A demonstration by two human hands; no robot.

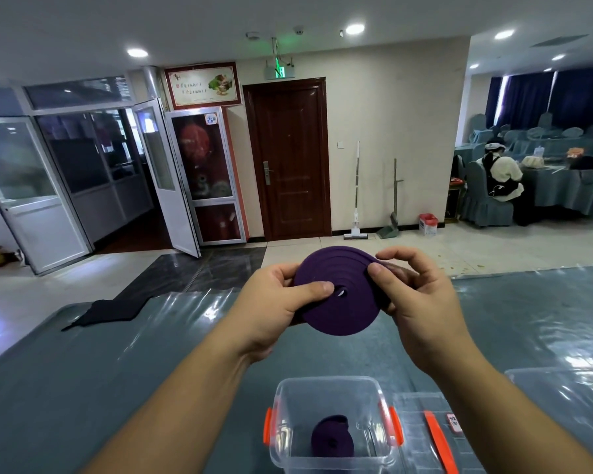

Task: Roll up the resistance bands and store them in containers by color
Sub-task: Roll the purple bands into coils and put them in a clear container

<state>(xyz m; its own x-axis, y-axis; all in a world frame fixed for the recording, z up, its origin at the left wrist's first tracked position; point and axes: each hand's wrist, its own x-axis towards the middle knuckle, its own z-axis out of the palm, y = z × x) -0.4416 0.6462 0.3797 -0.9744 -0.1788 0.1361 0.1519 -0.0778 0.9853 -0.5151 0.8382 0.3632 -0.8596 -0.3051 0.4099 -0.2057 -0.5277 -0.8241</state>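
A purple resistance band (343,304), wound into a flat round coil, is held up above the table between both hands. My left hand (274,302) grips its left edge, thumb pressed near the coil's centre hole. My right hand (418,299) pinches its right edge, thumb on the front face and fingers behind. Below, near the table's front edge, stands a clear plastic container (384,395) with orange latches. A smaller rolled purple band (332,439) lies in it.
The table (117,388) has a grey-blue cloth under clear plastic. A clear lid with an orange clip (439,443) lies right of the container, another clear container (562,391) further right. A black band (110,311) lies at the far left edge. A person sits at a distant table.
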